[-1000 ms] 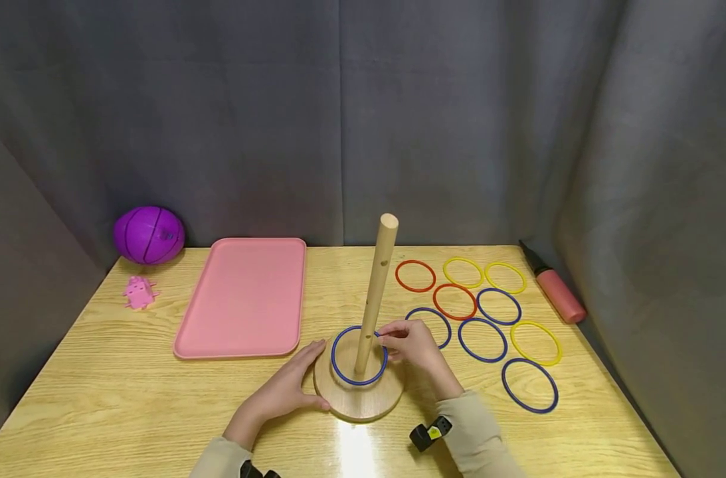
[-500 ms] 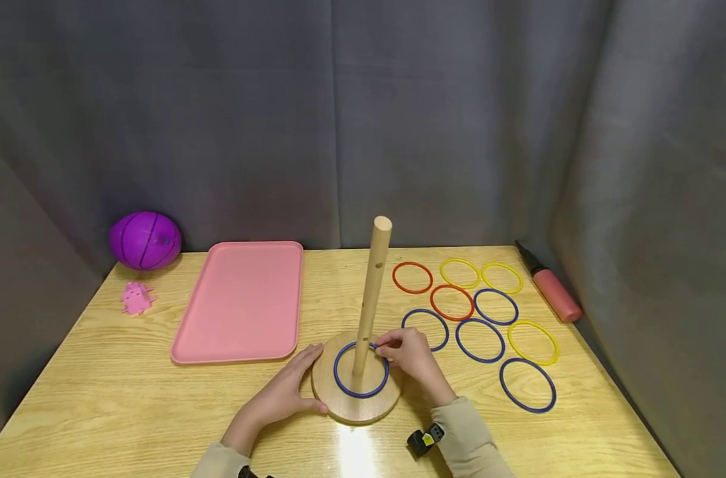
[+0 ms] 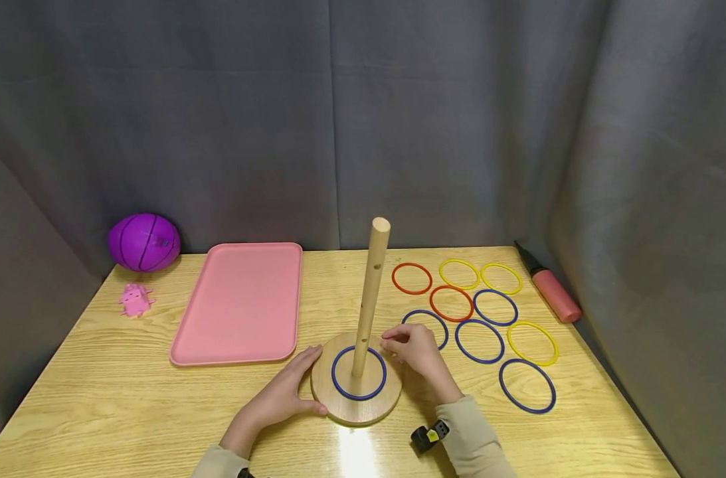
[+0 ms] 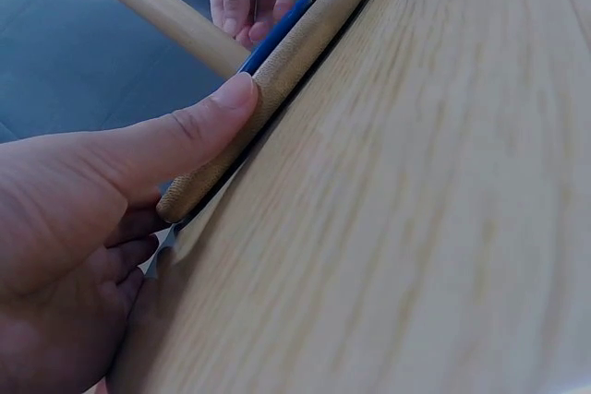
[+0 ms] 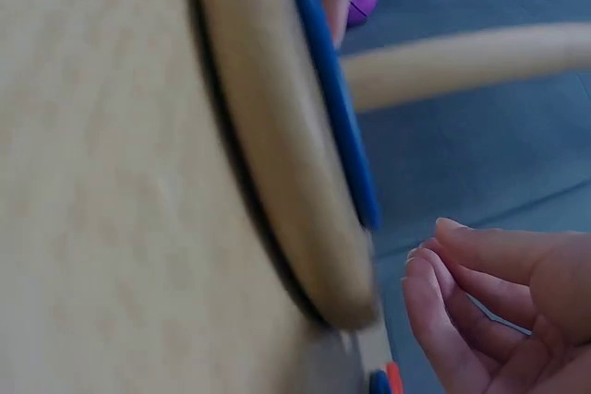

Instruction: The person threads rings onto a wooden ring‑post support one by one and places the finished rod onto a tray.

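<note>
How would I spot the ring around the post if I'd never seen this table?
On the wooden table, find the tall post rising from a round base. The blue ring lies on that base. Other blue rings lie directly on the table; only this one encircles the post.

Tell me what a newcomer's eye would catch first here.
Probably the tall wooden post, near the middle on its round base, with a blue ring lying around its foot. The left hand touches the base's edge; the right hand, opposite, holds nothing. Then perhaps the vivid purple ball, at the far left of the table.
</note>
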The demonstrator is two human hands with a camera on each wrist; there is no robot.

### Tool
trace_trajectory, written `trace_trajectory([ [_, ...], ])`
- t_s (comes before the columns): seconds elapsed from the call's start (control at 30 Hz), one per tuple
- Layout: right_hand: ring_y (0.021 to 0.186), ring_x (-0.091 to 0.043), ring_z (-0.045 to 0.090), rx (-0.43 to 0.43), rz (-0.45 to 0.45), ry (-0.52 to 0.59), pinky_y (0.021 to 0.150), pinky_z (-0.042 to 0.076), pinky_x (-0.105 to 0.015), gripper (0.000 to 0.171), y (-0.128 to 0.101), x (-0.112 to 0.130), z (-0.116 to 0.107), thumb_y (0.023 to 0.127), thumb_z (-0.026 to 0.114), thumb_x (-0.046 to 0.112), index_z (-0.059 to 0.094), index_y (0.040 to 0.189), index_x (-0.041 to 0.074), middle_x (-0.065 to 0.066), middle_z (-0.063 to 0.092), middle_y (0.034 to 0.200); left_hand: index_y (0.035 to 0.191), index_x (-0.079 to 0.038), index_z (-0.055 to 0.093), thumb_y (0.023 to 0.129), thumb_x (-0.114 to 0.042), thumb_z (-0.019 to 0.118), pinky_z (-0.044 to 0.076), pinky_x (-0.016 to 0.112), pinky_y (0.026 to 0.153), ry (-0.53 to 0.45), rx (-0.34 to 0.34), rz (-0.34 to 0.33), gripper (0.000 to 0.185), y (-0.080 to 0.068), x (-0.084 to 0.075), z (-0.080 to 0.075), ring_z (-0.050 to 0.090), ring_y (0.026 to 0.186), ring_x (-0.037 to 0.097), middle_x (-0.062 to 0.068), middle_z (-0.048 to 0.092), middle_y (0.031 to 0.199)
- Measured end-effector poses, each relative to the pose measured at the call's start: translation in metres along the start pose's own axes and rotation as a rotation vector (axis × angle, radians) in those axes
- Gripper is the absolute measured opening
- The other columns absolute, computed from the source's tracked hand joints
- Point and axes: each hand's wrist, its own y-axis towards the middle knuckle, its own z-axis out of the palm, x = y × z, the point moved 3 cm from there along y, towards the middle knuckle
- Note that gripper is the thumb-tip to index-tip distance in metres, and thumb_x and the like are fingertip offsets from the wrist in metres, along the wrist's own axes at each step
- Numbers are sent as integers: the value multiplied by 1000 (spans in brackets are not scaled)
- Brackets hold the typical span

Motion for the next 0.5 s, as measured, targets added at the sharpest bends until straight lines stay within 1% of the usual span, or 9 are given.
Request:
trace_trajectory([
  [0.1, 60, -13, 63, -29, -9, -19, 53, 53, -21, 10, 5, 0, -13, 84, 73, 7, 75, 92, 1, -9, 72, 79, 151, -2, 30, 64, -40, 87, 23, 60, 117, 2, -2, 2, 110, 0, 0, 0, 24, 145, 43, 25, 27, 156],
  [0.23, 65, -16, 66, -59, -18, -77, 56, 51, -19, 12, 15, -4, -34, 85, 73, 9, 75, 94, 2, -10, 74, 85, 151, -3, 30, 64, -40, 86, 23, 60, 117, -1, -4, 2, 110, 0, 0, 0, 25, 145, 43, 25, 27, 156],
  [0.37, 74, -19, 68, -75, -71, -175, 61, 52, -21, 14, 29, -11, -54, 86, 72, 11, 75, 97, 2, -12, 75, 91, 151, -3, 30, 64, -40, 86, 23, 60, 117, -6, -4, -1, 110, -1, 0, -1, 24, 145, 44, 25, 27, 156],
  [0.5, 84, -26, 69, -83, -143, -246, 68, 54, -27, 16, 40, -20, -69, 87, 71, 8, 74, 100, -1, -15, 74, 95, 151, -3, 30, 65, -40, 86, 22, 61, 117, -11, 2, -1, 110, -1, 0, 0, 24, 145, 44, 25, 27, 156],
])
